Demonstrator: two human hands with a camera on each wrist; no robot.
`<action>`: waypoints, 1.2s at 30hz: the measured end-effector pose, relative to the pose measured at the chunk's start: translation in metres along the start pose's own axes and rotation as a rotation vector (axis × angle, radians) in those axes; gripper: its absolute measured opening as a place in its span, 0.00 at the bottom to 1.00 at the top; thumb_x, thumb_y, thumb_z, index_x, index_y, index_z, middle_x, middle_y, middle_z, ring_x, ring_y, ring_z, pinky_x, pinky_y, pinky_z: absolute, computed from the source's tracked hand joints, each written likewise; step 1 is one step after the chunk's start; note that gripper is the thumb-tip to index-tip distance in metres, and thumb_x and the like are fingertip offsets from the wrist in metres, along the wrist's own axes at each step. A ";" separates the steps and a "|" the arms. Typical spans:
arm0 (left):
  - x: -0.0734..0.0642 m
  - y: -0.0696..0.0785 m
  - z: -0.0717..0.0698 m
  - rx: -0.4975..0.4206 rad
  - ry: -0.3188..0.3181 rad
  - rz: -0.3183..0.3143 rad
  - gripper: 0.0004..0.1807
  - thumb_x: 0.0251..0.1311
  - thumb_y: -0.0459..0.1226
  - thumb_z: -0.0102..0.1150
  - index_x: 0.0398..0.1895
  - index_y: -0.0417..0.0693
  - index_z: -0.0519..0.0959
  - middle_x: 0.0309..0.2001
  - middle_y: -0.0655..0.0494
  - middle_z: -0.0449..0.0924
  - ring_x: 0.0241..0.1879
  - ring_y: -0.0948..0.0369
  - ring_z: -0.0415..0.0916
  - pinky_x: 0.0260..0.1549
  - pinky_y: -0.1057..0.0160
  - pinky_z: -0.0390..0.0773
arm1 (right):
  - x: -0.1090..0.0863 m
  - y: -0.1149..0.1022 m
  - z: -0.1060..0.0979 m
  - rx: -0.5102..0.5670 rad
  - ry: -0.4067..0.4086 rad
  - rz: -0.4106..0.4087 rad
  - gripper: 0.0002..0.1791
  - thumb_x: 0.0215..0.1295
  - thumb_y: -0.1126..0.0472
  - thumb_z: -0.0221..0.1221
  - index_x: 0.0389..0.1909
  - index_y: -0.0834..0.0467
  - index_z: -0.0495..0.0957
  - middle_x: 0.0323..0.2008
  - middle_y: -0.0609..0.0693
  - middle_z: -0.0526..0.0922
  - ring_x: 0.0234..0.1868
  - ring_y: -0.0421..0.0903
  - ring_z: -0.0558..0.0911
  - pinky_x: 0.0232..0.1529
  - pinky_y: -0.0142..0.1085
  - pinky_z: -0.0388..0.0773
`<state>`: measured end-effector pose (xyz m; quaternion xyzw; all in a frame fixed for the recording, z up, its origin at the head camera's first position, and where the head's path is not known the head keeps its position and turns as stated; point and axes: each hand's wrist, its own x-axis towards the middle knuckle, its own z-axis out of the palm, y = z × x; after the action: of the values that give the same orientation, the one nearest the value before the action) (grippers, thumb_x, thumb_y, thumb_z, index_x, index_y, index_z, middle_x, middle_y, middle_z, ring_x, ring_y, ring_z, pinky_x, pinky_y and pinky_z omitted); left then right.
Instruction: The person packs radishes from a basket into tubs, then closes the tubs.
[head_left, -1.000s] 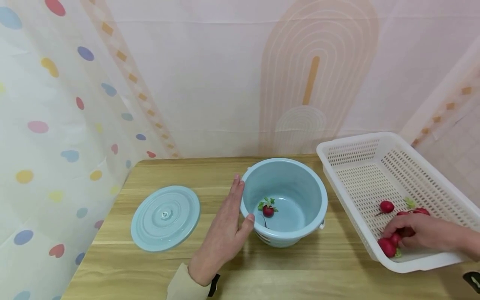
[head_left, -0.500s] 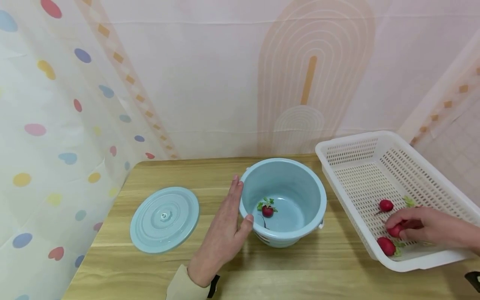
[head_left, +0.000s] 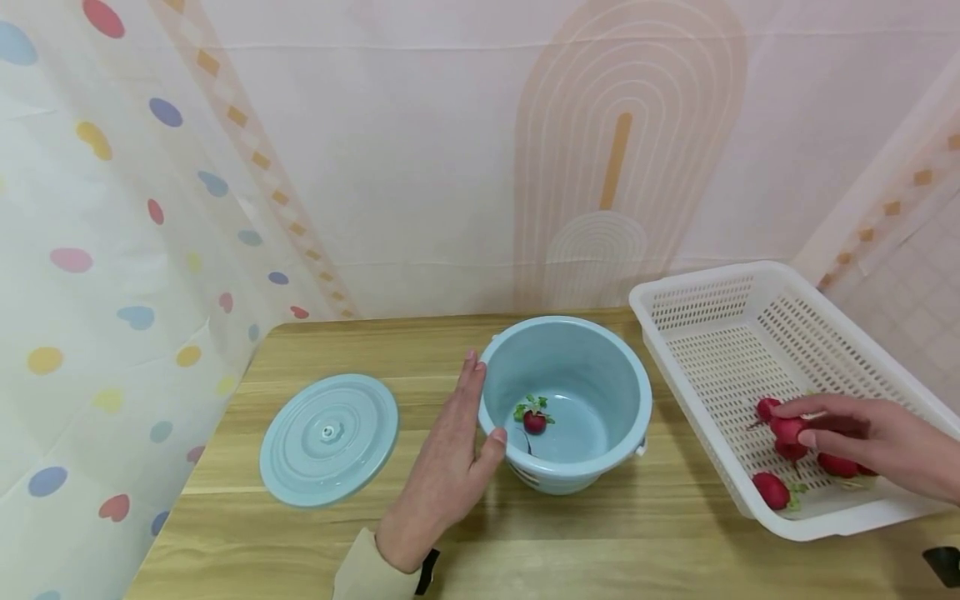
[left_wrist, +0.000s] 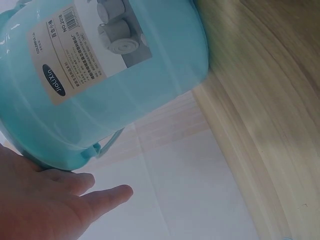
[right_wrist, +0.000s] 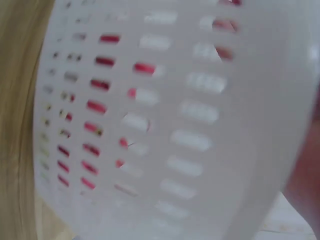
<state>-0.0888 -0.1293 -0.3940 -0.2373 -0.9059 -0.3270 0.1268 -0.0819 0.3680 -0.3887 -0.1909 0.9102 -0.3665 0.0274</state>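
Observation:
A light blue bucket (head_left: 577, 479) stands on the table with one leafy radish (head_left: 535, 422) on its floor. My left hand (head_left: 442, 475) rests against the bucket's left rim, fingers straight; the left wrist view shows the bucket's labelled side (left_wrist: 100, 90) beyond that hand (left_wrist: 45, 205). Over the white basket (head_left: 678, 383) on the right, my right hand (head_left: 877, 437) pinches a red radish (head_left: 787, 430) between thumb and fingers. Several other radishes lie below and around it, such as one near the front corner (head_left: 771, 491). Basket slots (right_wrist: 190, 140) fill the right wrist view.
A round light blue lid (head_left: 330, 437) lies flat on the wooden table (head_left: 600, 550), left of the bucket. Behind the table hangs a patterned curtain (head_left: 420, 167). The basket's tall rim stands between the bucket and the right hand.
My right hand has risen from among the radishes and now holds one radish above the others. My left hand stays at the bucket's rim.

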 end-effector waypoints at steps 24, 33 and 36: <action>0.001 0.000 0.000 0.001 -0.006 -0.010 0.41 0.71 0.46 0.45 0.83 0.39 0.49 0.84 0.48 0.41 0.81 0.51 0.46 0.74 0.40 0.58 | -0.004 -0.063 0.016 0.140 0.284 -0.056 0.24 0.64 0.80 0.62 0.59 0.61 0.82 0.52 0.32 0.83 0.40 0.32 0.85 0.33 0.22 0.80; 0.001 0.001 -0.001 -0.003 -0.008 -0.015 0.42 0.71 0.45 0.47 0.83 0.40 0.48 0.84 0.51 0.39 0.81 0.51 0.45 0.74 0.40 0.57 | -0.002 -0.086 0.025 0.212 0.348 -0.225 0.27 0.57 0.88 0.60 0.58 0.70 0.80 0.55 0.43 0.85 0.39 0.33 0.87 0.28 0.23 0.76; 0.001 0.001 -0.001 -0.002 -0.009 -0.010 0.42 0.72 0.46 0.46 0.83 0.40 0.48 0.84 0.51 0.40 0.81 0.51 0.46 0.74 0.40 0.57 | -0.002 -0.089 0.026 0.279 0.332 -0.295 0.25 0.59 0.87 0.59 0.58 0.73 0.78 0.56 0.47 0.84 0.37 0.35 0.87 0.25 0.26 0.77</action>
<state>-0.0891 -0.1291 -0.3921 -0.2341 -0.9073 -0.3276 0.1210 -0.0456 0.2925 -0.3475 -0.2531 0.8053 -0.5147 -0.1500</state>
